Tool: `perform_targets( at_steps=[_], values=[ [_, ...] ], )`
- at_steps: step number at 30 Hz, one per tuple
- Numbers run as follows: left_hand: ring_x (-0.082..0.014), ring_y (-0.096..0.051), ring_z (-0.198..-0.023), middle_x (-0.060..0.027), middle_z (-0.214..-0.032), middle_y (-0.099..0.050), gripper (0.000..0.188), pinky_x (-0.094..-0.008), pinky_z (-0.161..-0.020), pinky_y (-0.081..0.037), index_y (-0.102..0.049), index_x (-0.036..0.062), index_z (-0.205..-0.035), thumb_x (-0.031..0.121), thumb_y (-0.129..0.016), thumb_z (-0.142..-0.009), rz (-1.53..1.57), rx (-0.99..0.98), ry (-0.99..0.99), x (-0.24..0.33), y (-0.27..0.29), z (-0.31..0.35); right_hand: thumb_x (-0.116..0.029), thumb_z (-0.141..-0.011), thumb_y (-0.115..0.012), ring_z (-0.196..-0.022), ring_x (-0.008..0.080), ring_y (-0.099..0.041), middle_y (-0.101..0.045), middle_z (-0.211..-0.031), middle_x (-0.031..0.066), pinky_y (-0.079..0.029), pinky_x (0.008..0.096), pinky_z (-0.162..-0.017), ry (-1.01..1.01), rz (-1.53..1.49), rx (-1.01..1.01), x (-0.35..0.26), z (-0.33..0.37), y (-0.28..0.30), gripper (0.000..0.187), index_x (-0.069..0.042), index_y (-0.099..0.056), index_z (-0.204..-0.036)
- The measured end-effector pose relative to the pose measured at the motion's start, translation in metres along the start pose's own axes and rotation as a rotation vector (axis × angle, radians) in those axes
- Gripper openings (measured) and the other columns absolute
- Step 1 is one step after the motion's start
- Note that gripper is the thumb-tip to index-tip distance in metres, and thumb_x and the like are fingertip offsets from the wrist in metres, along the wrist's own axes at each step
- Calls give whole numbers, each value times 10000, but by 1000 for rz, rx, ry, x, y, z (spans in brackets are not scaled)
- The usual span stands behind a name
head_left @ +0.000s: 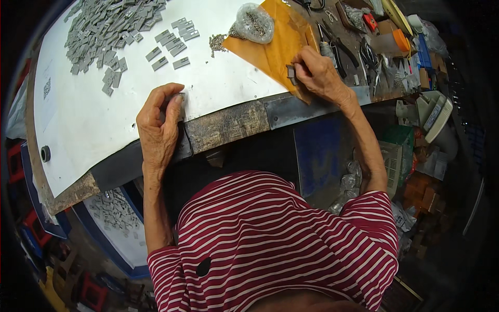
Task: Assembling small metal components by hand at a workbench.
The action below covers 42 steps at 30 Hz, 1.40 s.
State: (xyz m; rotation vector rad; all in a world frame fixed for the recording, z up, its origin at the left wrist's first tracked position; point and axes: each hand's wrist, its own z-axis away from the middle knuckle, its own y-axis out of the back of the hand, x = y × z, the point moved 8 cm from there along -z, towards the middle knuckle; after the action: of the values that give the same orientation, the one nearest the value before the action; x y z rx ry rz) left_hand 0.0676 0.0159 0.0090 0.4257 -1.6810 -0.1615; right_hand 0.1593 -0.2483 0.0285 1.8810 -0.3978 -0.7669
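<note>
My left hand rests near the front edge of the white table top, fingers curled on a small grey flat piece. My right hand lies on an orange-brown envelope and pinches a small dark grey part between thumb and fingers. A large heap of grey flat pieces covers the far left of the table. A few of them lie in a loose row nearer the middle. A clear bag of small metal bits sits on the envelope, with loose bits spilled beside it.
Pliers, cutters and other hand tools crowd the far right of the bench, with small boxes behind them. A blue tray with more grey pieces stands on the floor at lower left. Clutter and a pale device fill the right side.
</note>
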Motion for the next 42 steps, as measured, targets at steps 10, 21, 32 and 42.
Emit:
perform_targets(
  at_steps=[10,21,32,42],
  values=[
    [-55,-506,-713,-12,-813,-596,138,-187,-634,-412,-603,0,-969,55,-544,-857,178,-31,124,-3,-1,3,-82,-838,-554,-454,9,-378,-477,-596,-19,-274,151,-367,-803,-1089,-34,15,9,-16,83,-2,-541,-821],
    [-55,-491,-558,-16,-632,-568,155,-205,-503,-404,-636,-16,-897,104,-551,-845,306,-133,207,1,-25,-12,-92,-821,-570,-467,28,-422,-510,-606,5,-300,165,-381,-730,-1372,-253,-71,-44,-75,118,22,-566,-788],
    [-35,-431,-533,18,-624,-518,226,-181,-469,-342,-600,-17,-821,195,-547,-877,182,-207,226,-10,-30,-16,-106,-815,-569,-447,30,-409,-498,-589,4,-293,155,-371,-703,-1439,-385,-85,-52,-99,134,26,-567,-788],
    [-75,-455,-490,-32,-523,-529,249,-246,-460,-378,-600,-45,-662,174,-575,-780,220,-38,275,-13,-21,-18,-162,-864,-554,-463,16,-418,-533,-657,21,-304,141,-367,-691,-1538,-317,-91,-49,-98,186,19,-562,-816]
  ],
)
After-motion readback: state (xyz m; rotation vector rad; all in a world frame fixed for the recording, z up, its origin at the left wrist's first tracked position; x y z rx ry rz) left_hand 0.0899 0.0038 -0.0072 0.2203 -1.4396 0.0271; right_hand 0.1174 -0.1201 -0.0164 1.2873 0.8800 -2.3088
